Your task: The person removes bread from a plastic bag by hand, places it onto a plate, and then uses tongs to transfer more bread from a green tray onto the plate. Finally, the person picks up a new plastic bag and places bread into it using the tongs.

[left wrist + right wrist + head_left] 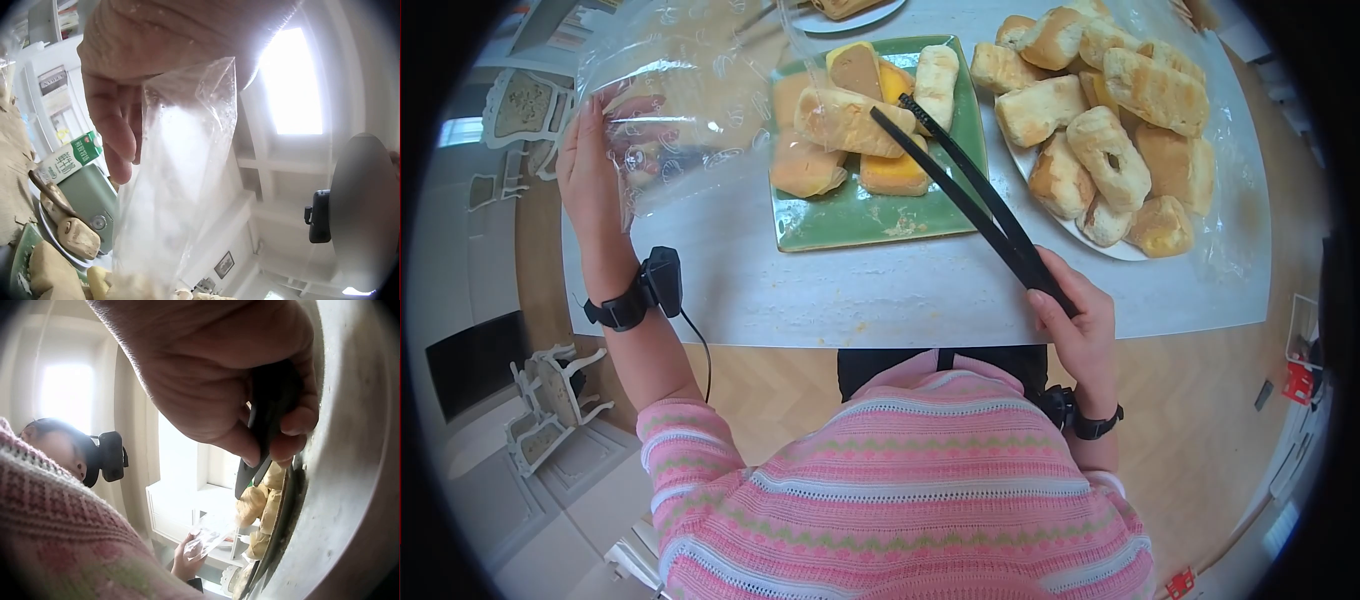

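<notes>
My left hand holds a clear printed plastic bag by its edge, and the bag hangs over the left part of a square green plate. In the left wrist view the bag drapes down from beneath the hand. My right hand grips black tongs near their joined end. The tips of the tongs are right at one end of a long bread roll on top of the other pieces. Several bread and yellow-filled pieces lie on the plate, some seen through the bag.
To the right, a white plate is heaped with bread rolls, with clear plastic beside it. Another plate holds bread at the back. A milk carton and a green appliance stand behind. Crumbs dot the white table.
</notes>
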Action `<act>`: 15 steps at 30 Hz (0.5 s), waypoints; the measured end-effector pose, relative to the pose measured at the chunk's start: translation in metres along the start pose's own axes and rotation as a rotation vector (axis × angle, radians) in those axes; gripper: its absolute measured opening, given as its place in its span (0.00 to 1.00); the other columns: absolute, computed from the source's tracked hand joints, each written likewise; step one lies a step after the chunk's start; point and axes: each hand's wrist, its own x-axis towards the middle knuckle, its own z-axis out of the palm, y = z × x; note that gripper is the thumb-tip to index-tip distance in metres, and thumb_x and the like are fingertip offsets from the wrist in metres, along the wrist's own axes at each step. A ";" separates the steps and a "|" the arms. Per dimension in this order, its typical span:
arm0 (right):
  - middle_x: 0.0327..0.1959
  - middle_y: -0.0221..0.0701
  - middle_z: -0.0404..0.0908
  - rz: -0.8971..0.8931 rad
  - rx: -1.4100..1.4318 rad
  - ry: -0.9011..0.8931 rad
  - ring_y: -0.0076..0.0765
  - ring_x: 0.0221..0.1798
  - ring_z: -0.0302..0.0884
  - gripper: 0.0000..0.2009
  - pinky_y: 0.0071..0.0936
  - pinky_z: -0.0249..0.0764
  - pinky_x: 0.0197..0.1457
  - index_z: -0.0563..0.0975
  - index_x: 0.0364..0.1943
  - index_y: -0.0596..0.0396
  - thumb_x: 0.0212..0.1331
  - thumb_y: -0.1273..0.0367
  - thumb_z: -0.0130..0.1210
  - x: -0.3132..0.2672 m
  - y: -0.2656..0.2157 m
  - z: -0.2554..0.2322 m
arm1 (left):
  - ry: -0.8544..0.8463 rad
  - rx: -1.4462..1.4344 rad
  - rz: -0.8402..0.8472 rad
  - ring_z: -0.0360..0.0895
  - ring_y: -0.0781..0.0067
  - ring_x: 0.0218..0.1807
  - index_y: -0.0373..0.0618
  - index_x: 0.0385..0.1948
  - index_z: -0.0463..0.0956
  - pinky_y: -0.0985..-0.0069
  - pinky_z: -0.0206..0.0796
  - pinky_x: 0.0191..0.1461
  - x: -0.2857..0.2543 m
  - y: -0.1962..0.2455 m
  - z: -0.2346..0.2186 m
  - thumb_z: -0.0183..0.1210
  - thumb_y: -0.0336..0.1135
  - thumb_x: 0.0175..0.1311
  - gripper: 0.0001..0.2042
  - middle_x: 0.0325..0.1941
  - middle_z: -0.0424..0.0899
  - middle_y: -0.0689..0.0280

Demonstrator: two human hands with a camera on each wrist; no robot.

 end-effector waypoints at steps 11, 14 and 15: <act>0.34 0.40 0.80 -0.252 -0.314 0.037 0.36 0.34 0.78 0.20 0.25 0.73 0.41 0.76 0.55 0.60 0.56 0.74 0.60 0.004 -0.014 0.011 | 0.125 -0.085 -0.038 0.82 0.66 0.33 0.32 0.54 0.69 0.77 0.73 0.35 -0.007 -0.025 -0.017 0.45 0.43 0.75 0.21 0.43 0.84 0.50; 0.33 0.36 0.80 -0.219 -0.250 0.063 0.29 0.30 0.76 0.21 0.22 0.72 0.36 0.75 0.57 0.60 0.58 0.74 0.60 0.002 -0.011 0.010 | 0.147 -0.127 -0.022 0.83 0.64 0.35 0.32 0.56 0.68 0.76 0.73 0.36 -0.009 -0.027 -0.021 0.42 0.44 0.75 0.21 0.46 0.83 0.50; 0.33 0.32 0.79 -0.125 -0.133 0.091 0.24 0.29 0.74 0.21 0.20 0.70 0.34 0.74 0.58 0.61 0.59 0.75 0.59 0.002 -0.011 0.010 | 0.161 -0.152 -0.002 0.83 0.63 0.36 0.33 0.57 0.68 0.76 0.74 0.36 -0.009 -0.028 -0.021 0.41 0.43 0.76 0.21 0.47 0.82 0.50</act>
